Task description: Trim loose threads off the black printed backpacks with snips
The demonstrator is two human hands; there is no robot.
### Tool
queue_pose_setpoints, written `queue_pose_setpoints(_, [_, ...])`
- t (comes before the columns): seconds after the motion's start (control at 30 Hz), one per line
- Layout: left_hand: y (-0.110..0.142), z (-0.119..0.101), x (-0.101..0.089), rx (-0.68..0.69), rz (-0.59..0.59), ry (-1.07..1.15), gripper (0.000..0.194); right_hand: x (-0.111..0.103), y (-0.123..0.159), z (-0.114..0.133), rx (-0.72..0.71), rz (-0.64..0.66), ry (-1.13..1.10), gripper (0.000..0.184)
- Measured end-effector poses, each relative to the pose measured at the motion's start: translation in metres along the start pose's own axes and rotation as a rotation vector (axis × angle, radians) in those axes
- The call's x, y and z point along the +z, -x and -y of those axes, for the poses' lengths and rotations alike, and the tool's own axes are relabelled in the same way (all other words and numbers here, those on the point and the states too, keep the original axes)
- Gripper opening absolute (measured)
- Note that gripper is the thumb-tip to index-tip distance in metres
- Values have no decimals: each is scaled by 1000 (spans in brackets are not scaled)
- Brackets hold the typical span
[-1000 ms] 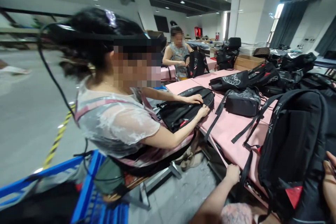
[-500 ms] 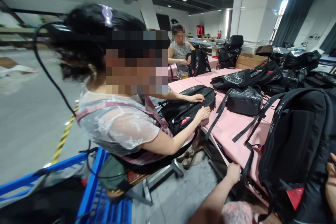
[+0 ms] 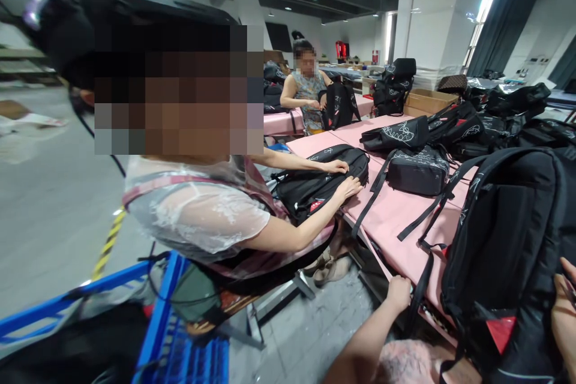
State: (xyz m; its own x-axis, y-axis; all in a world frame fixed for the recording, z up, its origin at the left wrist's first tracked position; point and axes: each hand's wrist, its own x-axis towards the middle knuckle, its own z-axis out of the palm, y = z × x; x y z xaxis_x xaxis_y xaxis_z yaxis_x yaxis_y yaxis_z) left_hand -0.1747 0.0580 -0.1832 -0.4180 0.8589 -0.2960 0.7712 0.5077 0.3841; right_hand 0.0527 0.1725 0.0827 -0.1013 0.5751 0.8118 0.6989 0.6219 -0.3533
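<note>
A black backpack (image 3: 499, 252) with a red triangular patch stands upright on the pink-covered table (image 3: 407, 258) in front of me, its straps hanging to the left. My left hand (image 3: 398, 295) is closed over the table's near edge, beside a dangling strap. At the right border of the picture, my right hand (image 3: 563, 306) is against the backpack's side. Its fingers are bent around something small and dark, and the frame cuts much of the hand off.
A seated co-worker (image 3: 202, 216) on my left has both hands on another black backpack (image 3: 315, 183). More backpacks (image 3: 418, 171) lie across the table near a cardboard box (image 3: 427, 102). Another person (image 3: 307, 96) sits farther back. A blue crate (image 3: 155, 312) stands at lower left.
The co-worker's head has turned and come closer to me. My left hand stays at the table edge; my right hand and the upright backpack have barely shifted.
</note>
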Motion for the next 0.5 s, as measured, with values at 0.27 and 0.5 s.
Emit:
queue_pose_setpoints(0.27, [3, -2, -4, -3, -9, -2, 31, -2, -2, 5, -78, -93, 22, 41])
queue_pose_setpoints(0.5, [3, -4, -6, -8, -9, 11, 31, 1, -4, 5, -78, -102, 22, 41])
